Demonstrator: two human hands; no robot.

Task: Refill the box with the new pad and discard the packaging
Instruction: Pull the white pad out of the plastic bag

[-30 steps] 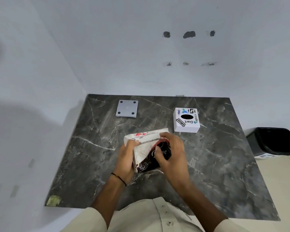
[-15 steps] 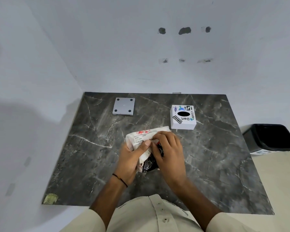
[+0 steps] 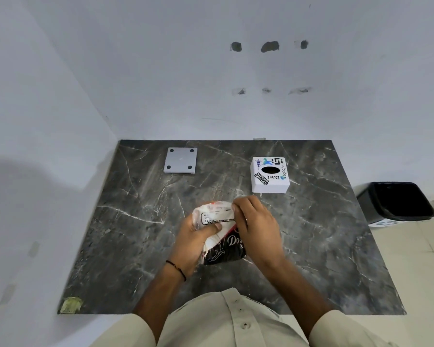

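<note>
At frame centre, above the desk (image 3: 140, 246), the left hand (image 3: 193, 242) and right hand (image 3: 257, 227) both clamp the pack (image 3: 219, 234), apparently tearing it open. Next, I judge, the pad must come out and go into the box (image 3: 269, 175) at upper right.

Pale cream button-up shirt (image 3: 226, 319) at the bottom centre of the frame, with a placket running down the middle and small dark buttons (image 3: 245, 324) on it. Short sleeves ending above the elbows at lower left and lower right. Thin black thread band (image 3: 177, 268) with small beads around the left wrist. Bare forearms otherwise.
</note>
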